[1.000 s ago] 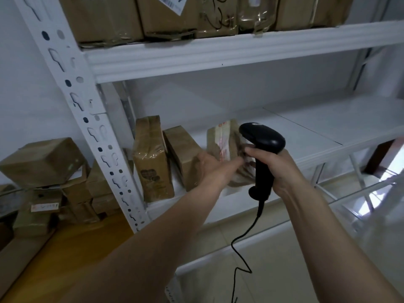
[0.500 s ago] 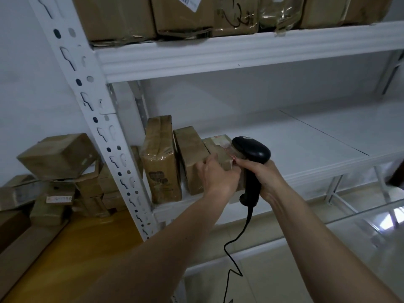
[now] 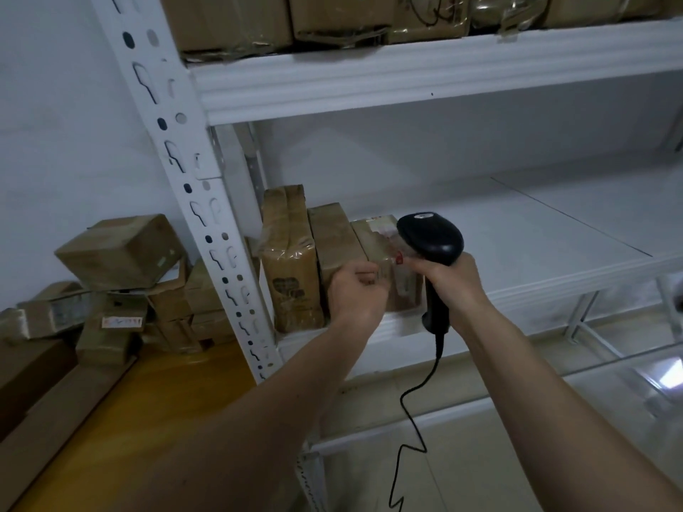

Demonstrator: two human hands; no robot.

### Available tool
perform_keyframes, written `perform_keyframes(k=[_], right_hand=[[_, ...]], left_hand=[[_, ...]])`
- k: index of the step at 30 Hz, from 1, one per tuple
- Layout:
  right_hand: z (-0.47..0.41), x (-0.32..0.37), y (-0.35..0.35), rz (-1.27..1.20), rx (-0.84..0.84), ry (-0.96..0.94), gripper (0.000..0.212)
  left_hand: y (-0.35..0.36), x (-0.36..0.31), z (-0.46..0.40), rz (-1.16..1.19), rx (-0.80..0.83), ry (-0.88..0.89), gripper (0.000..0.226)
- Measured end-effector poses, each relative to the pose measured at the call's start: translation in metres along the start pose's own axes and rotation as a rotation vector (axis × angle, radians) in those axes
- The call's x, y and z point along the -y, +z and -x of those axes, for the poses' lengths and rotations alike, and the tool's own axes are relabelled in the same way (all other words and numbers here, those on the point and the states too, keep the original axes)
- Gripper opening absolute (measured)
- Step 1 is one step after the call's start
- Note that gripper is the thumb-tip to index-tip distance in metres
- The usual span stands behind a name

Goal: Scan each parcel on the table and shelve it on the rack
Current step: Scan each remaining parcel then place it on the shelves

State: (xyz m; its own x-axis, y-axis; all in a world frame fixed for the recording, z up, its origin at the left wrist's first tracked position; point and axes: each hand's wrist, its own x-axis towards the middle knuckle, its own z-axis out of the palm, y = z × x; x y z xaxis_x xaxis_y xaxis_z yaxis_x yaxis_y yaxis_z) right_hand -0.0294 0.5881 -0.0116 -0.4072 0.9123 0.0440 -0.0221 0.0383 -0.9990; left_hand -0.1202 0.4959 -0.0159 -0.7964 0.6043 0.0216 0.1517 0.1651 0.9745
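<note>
Now the labelled parcel (image 3: 373, 245) stands upright on the middle shelf (image 3: 517, 230) of the rack (image 3: 177, 171), third in a row and pressed against the brown box (image 3: 334, 245) on its left, whereas a second ago it was tilted in the air over the shelf edge. The left hand (image 3: 356, 290) has curled its fingers at the parcel's front corner; whether it grips the corner or only nudges it I cannot tell. The right hand (image 3: 449, 282) is wrapped round the handle of the black barcode scanner (image 3: 430, 238), whose head sits just beside the parcel's right face, its cable (image 3: 410, 412) hanging down. So this parcel looks shelved, and the next move is probably back to the table (image 3: 122, 412) for another. Left of the brown box stands a taller tape-wrapped package (image 3: 290, 260), hard against the rack's perforated upright. Beyond that upright, on the wooden table, a loose heap of cartons (image 3: 122, 249) waits. More taped boxes (image 3: 332, 16) fill the top shelf. To the right the middle shelf is bare, so nothing blocks further parcels there.
</note>
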Motion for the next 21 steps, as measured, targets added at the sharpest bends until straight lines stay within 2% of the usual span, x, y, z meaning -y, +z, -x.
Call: perform_keyframes(k=[3, 7, 11, 15, 18, 21], right_hand=[[0.010, 0.011, 0.001, 0.036, 0.032, -0.074, 0.015], [0.031, 0.019, 0.012, 0.110, 0.274, -0.090, 0.017], [0.051, 0.015, 0.039, 0.173, 0.598, -0.011, 0.040], [0.072, 0.005, 0.085, 0.223, 0.803, 0.061, 0.037], [0.085, -0.003, 0.126, 0.246, 0.915, 0.094, 0.032], [0.097, -0.011, 0.170, 0.282, 0.981, 0.131, 0.032]], left_hand=[[-0.013, 0.005, 0.003, 0.100, 0.089, -0.038, 0.018], [-0.043, 0.018, 0.010, 0.119, 0.230, 0.016, 0.020], [-0.084, 0.039, 0.005, -0.090, 0.381, 0.086, 0.016], [-0.134, 0.065, -0.008, -0.278, 0.644, -0.011, 0.018], [-0.176, 0.096, -0.016, -0.439, 0.600, -0.147, 0.013], [-0.224, 0.123, -0.021, -0.335, 0.454, -0.265, 0.017]])
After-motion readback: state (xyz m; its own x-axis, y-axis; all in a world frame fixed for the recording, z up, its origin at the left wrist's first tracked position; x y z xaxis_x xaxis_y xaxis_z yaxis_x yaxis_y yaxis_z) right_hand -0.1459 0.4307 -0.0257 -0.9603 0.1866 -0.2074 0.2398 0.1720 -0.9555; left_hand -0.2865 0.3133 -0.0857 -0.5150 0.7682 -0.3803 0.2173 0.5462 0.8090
